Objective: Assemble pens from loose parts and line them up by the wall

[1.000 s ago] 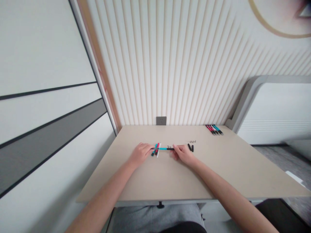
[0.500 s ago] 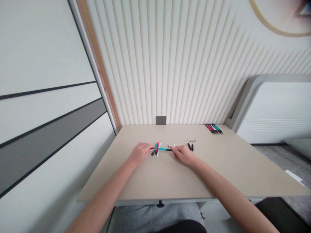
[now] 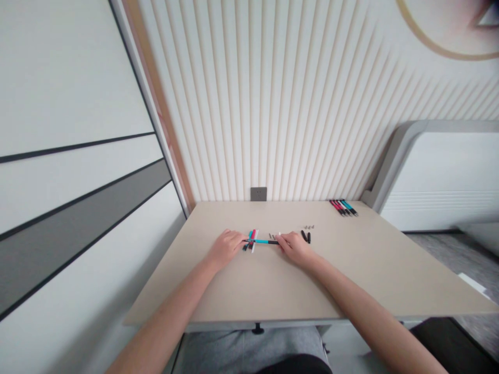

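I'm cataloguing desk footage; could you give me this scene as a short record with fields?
Left hand: grips one end of a pen
Right hand: holds its other end
Pen: blue and black, crosswise between the hands
Partly behind pen: barrels, pink and blue
Beside right hand: two black tubes
Beyond tubes: tiny metallic parts, details unclear
Desk's far right: pen row
Wall: dark socket
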`<state>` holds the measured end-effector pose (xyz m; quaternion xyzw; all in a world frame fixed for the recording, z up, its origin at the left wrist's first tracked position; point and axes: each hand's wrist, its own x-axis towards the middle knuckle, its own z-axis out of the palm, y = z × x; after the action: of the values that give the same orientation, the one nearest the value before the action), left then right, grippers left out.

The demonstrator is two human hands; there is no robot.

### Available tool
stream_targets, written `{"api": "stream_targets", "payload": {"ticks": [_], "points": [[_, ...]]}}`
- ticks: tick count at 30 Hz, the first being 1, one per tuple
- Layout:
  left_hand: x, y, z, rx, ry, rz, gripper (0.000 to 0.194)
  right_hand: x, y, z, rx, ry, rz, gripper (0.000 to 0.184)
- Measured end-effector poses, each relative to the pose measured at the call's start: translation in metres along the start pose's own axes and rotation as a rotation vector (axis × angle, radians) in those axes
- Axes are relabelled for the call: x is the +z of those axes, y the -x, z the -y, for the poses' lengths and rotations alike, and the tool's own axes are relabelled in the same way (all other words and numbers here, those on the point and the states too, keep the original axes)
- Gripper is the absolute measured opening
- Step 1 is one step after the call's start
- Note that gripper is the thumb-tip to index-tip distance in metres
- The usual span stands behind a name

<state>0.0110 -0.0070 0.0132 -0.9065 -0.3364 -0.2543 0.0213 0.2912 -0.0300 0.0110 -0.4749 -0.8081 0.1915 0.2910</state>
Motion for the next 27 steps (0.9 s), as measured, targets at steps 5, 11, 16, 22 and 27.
{"api": "stream_targets", "payload": {"ticks": [5,11,16,22,27], "points": [[0.001,0.001,0.001,-0.013,0.001,-0.005,0.017,0.001,0.001,-0.002,-0.032,-0.075,-0.036,0.034],[0.000,0.001,0.001,-0.019,-0.017,0.005,0.017,0.001,-0.001,-0.003,-0.142,-0.011,-0.083,0.021],[-0.003,-0.001,-0.003,0.006,-0.022,0.009,0.015,-0.001,0.001,0.004,-0.116,0.039,-0.006,0.043],[-0.004,-0.001,-0.002,0.008,-0.042,0.006,0.016,-0.001,0.001,0.002,-0.092,-0.078,-0.016,0.037],[-0.002,0.000,0.000,0.019,-0.052,-0.022,0.013,-0.001,0.000,-0.005,-0.197,-0.009,-0.106,0.025]]}}
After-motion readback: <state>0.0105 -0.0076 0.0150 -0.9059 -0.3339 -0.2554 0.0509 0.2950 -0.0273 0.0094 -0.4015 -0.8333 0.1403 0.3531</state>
